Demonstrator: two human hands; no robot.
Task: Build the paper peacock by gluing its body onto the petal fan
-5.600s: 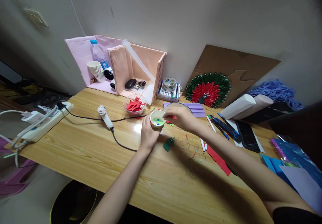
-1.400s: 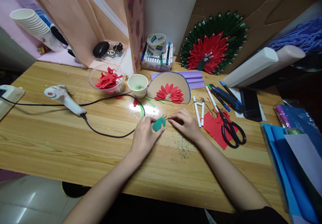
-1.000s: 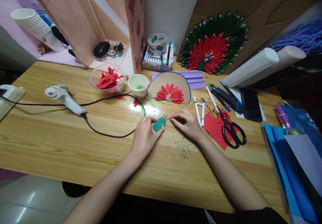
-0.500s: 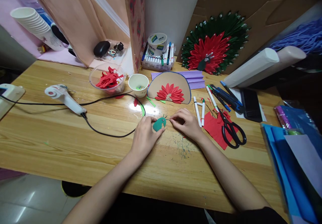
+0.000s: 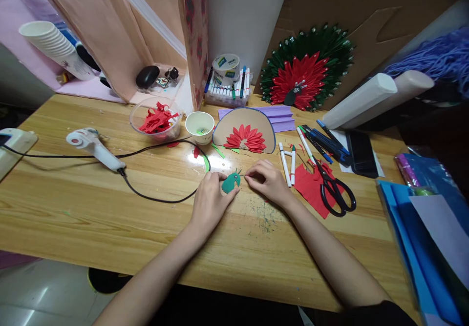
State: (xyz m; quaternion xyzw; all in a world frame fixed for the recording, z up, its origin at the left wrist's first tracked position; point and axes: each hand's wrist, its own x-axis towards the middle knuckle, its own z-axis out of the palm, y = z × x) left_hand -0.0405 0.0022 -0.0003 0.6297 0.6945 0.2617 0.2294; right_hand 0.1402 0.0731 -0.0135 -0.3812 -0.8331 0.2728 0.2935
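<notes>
Between the thumb and fingers of my left hand (image 5: 211,194) is a small green paper bird cutout (image 5: 229,184) with an eye dot and thin strands at its top. My right hand (image 5: 268,181) is closed in a pinch on a thin little stick (image 5: 242,175), its tip at the cutout's right edge; whether they touch I cannot tell. Just beyond the hands lies a tan cardboard half-round (image 5: 244,116) edged in blue, with a fan of red paper petals (image 5: 246,138) on it.
A white glue gun (image 5: 95,149) and its black cord lie left. Behind stand a paper cup (image 5: 200,127) and a clear bowl (image 5: 137,133) of red scraps. Markers (image 5: 285,165), red paper (image 5: 311,189) and black scissors (image 5: 335,194) lie right. A green-and-red paper peacock (image 5: 304,77) leans at the back.
The view has shifted slightly. Both hands keep their grips, and the stick stays near the green cutout with little visible movement.
</notes>
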